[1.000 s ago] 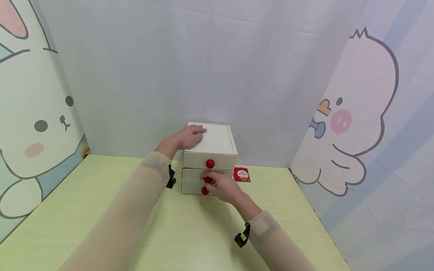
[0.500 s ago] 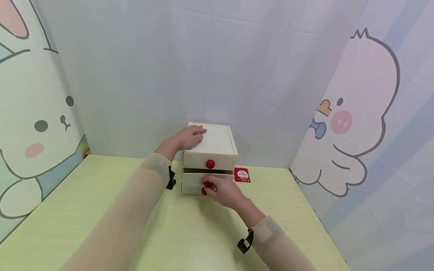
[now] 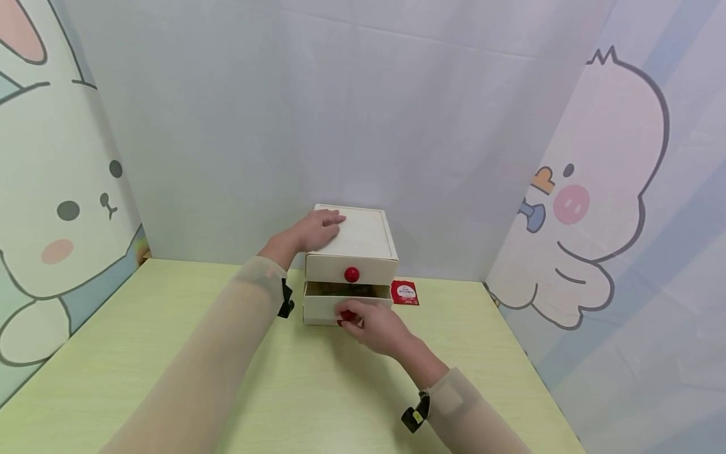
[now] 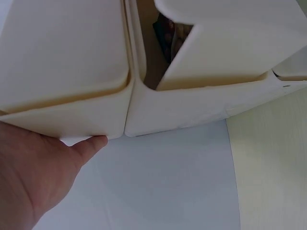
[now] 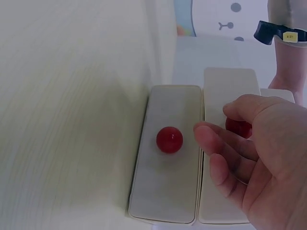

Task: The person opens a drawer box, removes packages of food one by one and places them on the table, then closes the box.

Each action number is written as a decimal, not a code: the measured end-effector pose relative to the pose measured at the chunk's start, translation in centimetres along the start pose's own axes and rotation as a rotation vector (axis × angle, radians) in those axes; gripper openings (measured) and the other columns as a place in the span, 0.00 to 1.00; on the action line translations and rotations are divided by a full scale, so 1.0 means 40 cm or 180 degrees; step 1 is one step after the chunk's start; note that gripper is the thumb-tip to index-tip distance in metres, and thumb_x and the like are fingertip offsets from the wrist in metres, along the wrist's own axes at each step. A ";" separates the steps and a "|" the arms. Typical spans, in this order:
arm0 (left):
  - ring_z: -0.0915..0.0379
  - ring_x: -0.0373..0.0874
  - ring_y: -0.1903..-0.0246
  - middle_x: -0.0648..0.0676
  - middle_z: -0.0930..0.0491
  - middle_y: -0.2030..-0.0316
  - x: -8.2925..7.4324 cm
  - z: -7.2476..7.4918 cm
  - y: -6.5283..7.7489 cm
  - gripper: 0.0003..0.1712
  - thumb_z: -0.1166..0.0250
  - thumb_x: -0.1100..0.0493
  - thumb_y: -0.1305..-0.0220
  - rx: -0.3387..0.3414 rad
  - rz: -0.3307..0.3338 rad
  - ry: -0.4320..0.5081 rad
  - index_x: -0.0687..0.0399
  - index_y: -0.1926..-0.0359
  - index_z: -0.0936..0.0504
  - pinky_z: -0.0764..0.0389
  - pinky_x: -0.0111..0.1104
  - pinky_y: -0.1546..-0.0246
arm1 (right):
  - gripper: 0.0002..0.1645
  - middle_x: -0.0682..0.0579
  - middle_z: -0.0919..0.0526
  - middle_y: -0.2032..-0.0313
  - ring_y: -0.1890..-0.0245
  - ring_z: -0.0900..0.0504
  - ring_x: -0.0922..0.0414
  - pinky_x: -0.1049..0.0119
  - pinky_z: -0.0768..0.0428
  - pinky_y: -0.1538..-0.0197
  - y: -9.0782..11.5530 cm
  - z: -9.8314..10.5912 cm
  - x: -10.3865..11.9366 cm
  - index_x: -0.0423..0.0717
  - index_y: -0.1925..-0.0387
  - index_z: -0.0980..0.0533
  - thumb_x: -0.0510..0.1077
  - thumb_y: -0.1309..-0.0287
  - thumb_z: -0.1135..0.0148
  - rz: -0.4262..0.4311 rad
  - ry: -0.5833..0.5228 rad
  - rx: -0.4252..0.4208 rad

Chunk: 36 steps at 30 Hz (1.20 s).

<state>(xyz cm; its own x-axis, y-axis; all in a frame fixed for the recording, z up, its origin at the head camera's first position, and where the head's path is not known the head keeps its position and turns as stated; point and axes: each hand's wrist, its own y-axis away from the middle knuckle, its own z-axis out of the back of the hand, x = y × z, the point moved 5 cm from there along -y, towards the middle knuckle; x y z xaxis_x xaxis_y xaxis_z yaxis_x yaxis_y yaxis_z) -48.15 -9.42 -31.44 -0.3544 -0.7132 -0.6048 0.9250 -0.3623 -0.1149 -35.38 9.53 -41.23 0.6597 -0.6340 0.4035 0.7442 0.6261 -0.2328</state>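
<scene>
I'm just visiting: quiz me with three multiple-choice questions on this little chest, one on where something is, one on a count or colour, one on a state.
1. Where does the left hand rest?
A. on the chest's top
B. on the table
C. on the red card

2. How many drawers does the chest have?
A. one
B. three
C. five

3. The middle drawer is
A. fully shut
B. lifted out
C. pulled partly open

Answers:
1 A: its fingers lie flat on the top panel.
2 B: the right wrist view shows three fronts side by side.
3 C: a dark gap shows above its front, while the right hand pinches its red knob.
</scene>
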 end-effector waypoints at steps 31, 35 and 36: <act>0.58 0.58 0.11 0.59 0.47 0.12 0.000 -0.002 0.000 0.33 0.57 0.50 0.14 -0.0003 -0.0032 0.0007 0.51 0.15 0.35 0.56 0.54 0.11 | 0.14 0.57 0.07 0.53 0.59 0.12 0.68 0.72 0.11 0.54 0.075 -0.004 0.047 0.54 0.42 0.15 0.40 0.26 0.32 0.0375 0.0077 -0.0021; 0.58 0.58 0.11 0.59 0.47 0.12 0.000 -0.002 -0.001 0.33 0.57 0.50 0.14 -0.0012 -0.0030 -0.0008 0.51 0.15 0.35 0.55 0.54 0.11 | 0.14 0.56 0.07 0.53 0.59 0.12 0.68 0.71 0.10 0.53 0.081 -0.003 0.051 0.53 0.43 0.15 0.39 0.26 0.32 0.0442 0.0081 -0.0059; 0.58 0.58 0.11 0.59 0.47 0.12 0.000 -0.002 -0.002 0.33 0.57 0.50 0.14 -0.0016 -0.0030 -0.0006 0.51 0.15 0.35 0.55 0.54 0.11 | 0.14 0.56 0.07 0.52 0.59 0.12 0.68 0.70 0.10 0.53 0.082 -0.003 0.052 0.52 0.43 0.15 0.39 0.26 0.32 0.0457 0.0070 -0.0064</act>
<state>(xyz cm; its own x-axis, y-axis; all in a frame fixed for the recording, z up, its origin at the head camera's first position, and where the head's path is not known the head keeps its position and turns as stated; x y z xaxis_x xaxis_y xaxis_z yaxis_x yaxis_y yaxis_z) -48.23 -9.36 -31.50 -0.3635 -0.7109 -0.6021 0.9222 -0.3660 -0.1247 -31.56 10.20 -41.26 0.7616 -0.5485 0.3452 0.6437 0.7021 -0.3045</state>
